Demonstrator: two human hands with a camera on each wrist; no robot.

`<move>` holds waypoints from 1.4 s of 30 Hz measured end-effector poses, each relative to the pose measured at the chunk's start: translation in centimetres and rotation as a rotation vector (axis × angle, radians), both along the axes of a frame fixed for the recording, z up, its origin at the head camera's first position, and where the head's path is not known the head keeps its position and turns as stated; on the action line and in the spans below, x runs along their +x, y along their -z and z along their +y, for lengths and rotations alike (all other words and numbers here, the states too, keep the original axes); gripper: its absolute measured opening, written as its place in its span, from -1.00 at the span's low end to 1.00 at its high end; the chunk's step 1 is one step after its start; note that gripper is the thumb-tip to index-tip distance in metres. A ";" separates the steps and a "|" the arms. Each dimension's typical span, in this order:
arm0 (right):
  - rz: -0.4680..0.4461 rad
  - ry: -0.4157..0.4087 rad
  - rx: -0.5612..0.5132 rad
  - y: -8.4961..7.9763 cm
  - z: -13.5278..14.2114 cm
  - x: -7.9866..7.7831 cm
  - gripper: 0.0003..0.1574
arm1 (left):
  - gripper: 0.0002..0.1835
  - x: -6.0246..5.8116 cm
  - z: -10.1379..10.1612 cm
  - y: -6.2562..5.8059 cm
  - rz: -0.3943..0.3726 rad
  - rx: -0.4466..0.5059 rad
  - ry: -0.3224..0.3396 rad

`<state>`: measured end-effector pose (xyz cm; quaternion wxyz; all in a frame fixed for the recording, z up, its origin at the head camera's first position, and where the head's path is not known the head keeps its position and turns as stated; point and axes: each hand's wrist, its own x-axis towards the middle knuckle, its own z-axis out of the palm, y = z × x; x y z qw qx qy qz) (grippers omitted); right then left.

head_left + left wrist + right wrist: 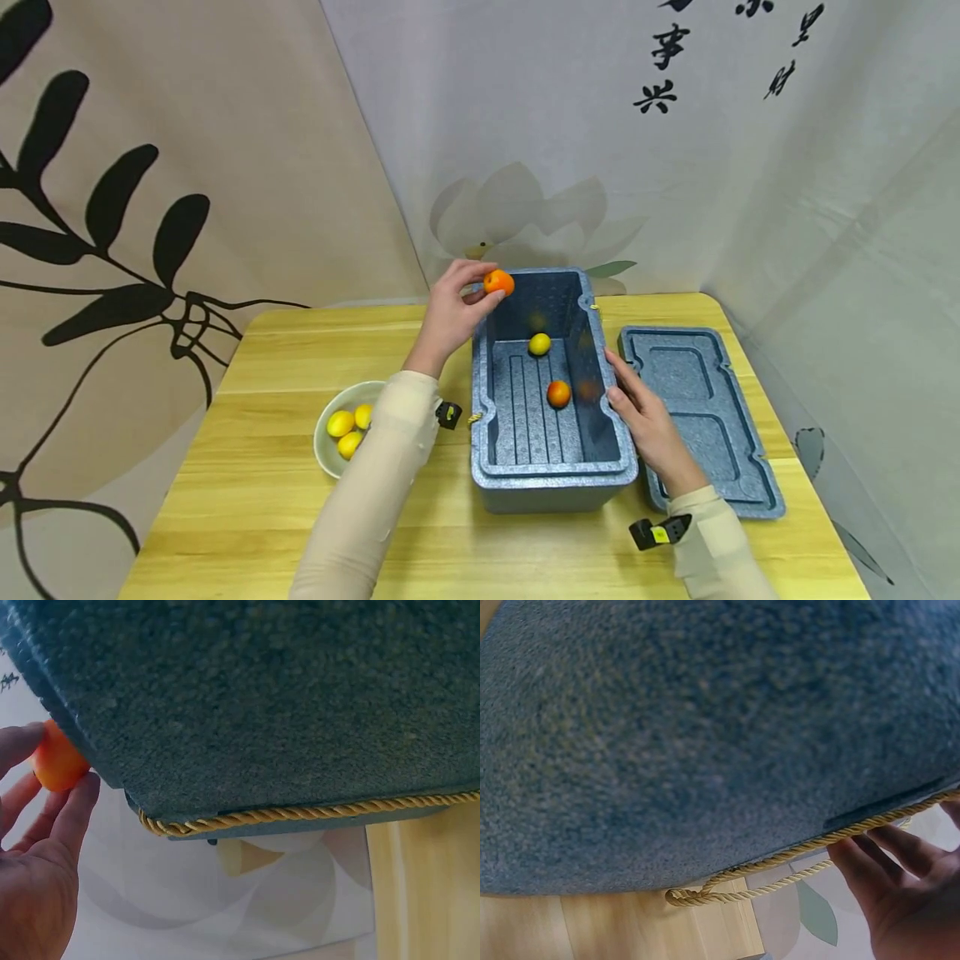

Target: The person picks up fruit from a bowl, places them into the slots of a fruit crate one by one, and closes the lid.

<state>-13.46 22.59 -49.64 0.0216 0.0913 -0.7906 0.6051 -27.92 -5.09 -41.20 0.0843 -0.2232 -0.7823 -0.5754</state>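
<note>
My left hand (457, 312) pinches a small, smooth orange fruit (498, 282) between thumb and fingertips, over the far left rim of the blue-grey speckled foam box (557, 477). The left wrist view shows the same orange fruit (60, 757) beside the box's edge, partly hidden by it. Inside the box, a lemon (539, 344) lies towards the far end and a reddish-orange fruit (558, 393) nearer the middle. My right hand (651, 417) rests on the box's right rim with fingers extended. Its fingertips are by the gold rope (802, 859) on the box's outside.
A pale bowl (323, 454) with several lemons (341, 423) stands left of the box, partly behind my left forearm. The box's lid (678, 400) lies on the wooden table (247, 467) at the right. A printed curtain (315, 167) hangs behind.
</note>
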 end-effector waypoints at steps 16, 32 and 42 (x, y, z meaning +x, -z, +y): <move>0.005 -0.016 -0.066 0.3 -0.3 -0.1 -0.34 | -0.59 -0.9 0.7 0.7 -0.025 -0.074 -0.005; 0.030 -0.010 -0.063 0.4 0.0 -0.1 -0.35 | -0.66 -0.6 1.4 0.7 0.003 -0.144 -0.014; 0.060 -0.012 -0.089 0.2 -0.1 -0.2 -0.35 | -0.63 -0.6 0.9 0.5 -0.009 -0.228 0.077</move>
